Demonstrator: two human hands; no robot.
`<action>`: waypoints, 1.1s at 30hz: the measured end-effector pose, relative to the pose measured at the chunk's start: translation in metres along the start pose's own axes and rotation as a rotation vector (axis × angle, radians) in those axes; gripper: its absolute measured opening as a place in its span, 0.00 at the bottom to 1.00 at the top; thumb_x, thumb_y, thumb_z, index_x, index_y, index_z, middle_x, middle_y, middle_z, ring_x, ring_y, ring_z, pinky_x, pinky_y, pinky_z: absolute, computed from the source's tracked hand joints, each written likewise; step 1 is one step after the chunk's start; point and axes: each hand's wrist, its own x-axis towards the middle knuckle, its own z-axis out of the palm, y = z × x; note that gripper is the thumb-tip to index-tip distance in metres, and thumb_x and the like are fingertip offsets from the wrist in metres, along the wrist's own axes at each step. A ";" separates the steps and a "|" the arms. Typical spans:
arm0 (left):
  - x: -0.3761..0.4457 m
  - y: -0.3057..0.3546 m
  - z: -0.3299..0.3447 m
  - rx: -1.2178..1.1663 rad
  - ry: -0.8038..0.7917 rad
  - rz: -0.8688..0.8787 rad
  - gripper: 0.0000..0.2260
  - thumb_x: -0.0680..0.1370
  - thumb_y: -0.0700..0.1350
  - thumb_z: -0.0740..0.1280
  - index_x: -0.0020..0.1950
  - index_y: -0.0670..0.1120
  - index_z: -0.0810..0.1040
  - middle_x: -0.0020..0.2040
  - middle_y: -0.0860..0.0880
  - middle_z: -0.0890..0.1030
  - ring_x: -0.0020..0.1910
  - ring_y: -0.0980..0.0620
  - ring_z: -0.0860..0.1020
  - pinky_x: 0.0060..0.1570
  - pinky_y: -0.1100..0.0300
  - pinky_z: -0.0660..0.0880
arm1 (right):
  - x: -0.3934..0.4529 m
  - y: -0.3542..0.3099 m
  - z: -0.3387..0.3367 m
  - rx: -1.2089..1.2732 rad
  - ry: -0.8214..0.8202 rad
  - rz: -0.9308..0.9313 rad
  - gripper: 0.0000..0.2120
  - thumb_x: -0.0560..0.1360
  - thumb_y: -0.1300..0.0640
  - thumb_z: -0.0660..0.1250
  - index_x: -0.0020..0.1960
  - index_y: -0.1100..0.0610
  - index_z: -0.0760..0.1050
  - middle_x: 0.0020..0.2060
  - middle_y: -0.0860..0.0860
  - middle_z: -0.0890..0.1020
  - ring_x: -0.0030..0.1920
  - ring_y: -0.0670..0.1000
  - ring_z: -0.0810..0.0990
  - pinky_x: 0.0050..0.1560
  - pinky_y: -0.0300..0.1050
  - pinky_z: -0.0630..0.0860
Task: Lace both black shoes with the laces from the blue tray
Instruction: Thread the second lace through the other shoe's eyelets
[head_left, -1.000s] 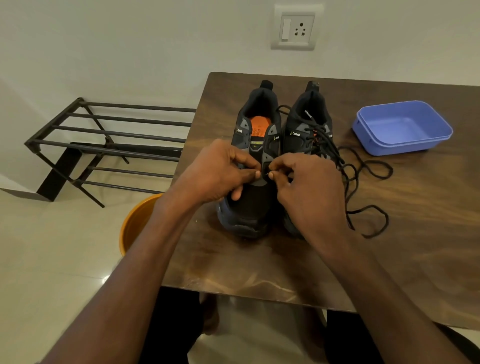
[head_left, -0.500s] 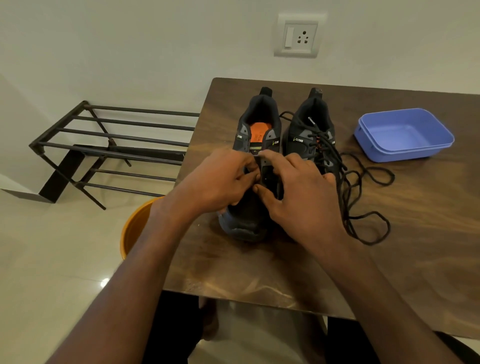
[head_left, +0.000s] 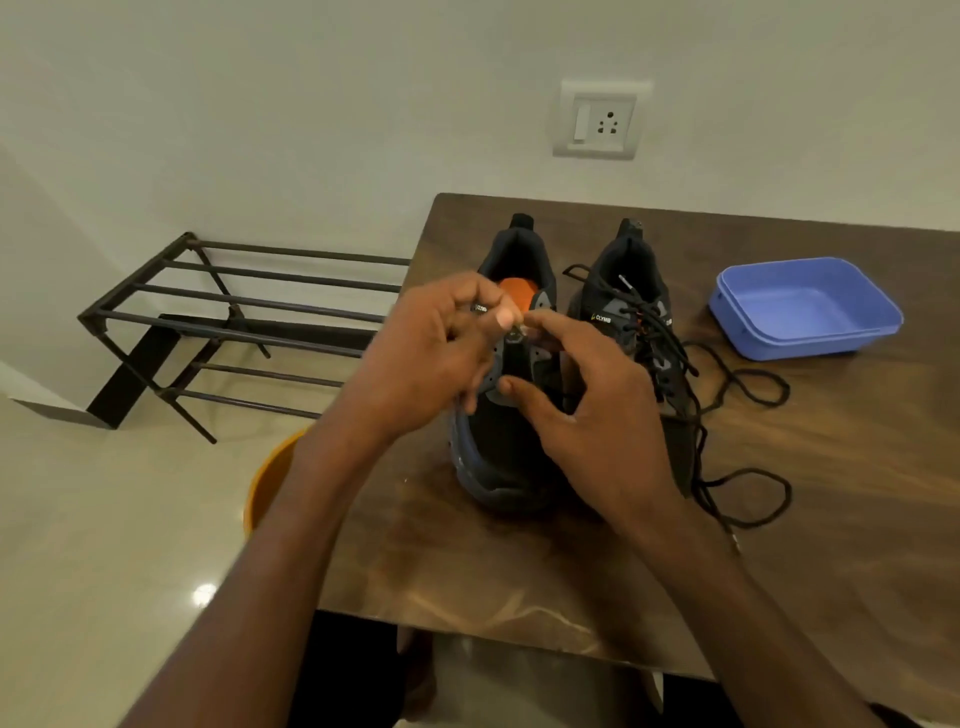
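Two black shoes stand side by side on the brown table (head_left: 779, 467), toes toward me. The left shoe (head_left: 498, 457) shows an orange insole and has bare lower eyelets. My left hand (head_left: 431, 358) pinches a black lace tip (head_left: 514, 326) between thumb and fingers just above that shoe's eyelets. My right hand (head_left: 592, 421) hovers over the same shoe, its index fingertip meeting the lace tip and its thumb resting lower on the eyelet strip. The right shoe (head_left: 634, 291) carries a black lace (head_left: 737, 384) whose loose ends loop across the table. The blue tray (head_left: 883, 317) holds nothing.
A black metal shoe rack (head_left: 249, 322) stands on the floor left of the table. An orange bucket (head_left: 265, 478) sits below the table's left edge. A wall socket (head_left: 597, 122) is above the table. My knees show under the near edge.
Both hands have risen from the lower eyelets toward the upper part of the left shoe. The left hand now holds the lace tip, and the right hand's pinch has loosened.
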 end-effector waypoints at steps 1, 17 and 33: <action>0.001 -0.001 0.002 0.004 -0.009 0.031 0.06 0.85 0.45 0.63 0.56 0.44 0.78 0.30 0.49 0.77 0.27 0.52 0.77 0.30 0.66 0.73 | 0.001 -0.001 0.000 0.171 0.027 0.039 0.16 0.78 0.52 0.73 0.64 0.50 0.80 0.54 0.42 0.84 0.58 0.42 0.82 0.61 0.46 0.78; 0.014 -0.043 0.036 0.342 0.104 -0.255 0.23 0.78 0.52 0.73 0.68 0.52 0.66 0.64 0.51 0.68 0.61 0.53 0.73 0.58 0.58 0.75 | 0.022 -0.046 -0.035 0.822 0.118 0.086 0.14 0.85 0.58 0.59 0.45 0.57 0.79 0.40 0.52 0.82 0.41 0.53 0.80 0.51 0.55 0.79; 0.007 -0.040 0.016 0.155 0.232 -0.345 0.12 0.74 0.56 0.77 0.38 0.49 0.83 0.35 0.51 0.84 0.37 0.54 0.84 0.41 0.47 0.85 | 0.024 0.007 0.003 -0.235 -0.115 0.024 0.10 0.79 0.51 0.70 0.59 0.44 0.84 0.47 0.40 0.83 0.49 0.44 0.80 0.51 0.52 0.81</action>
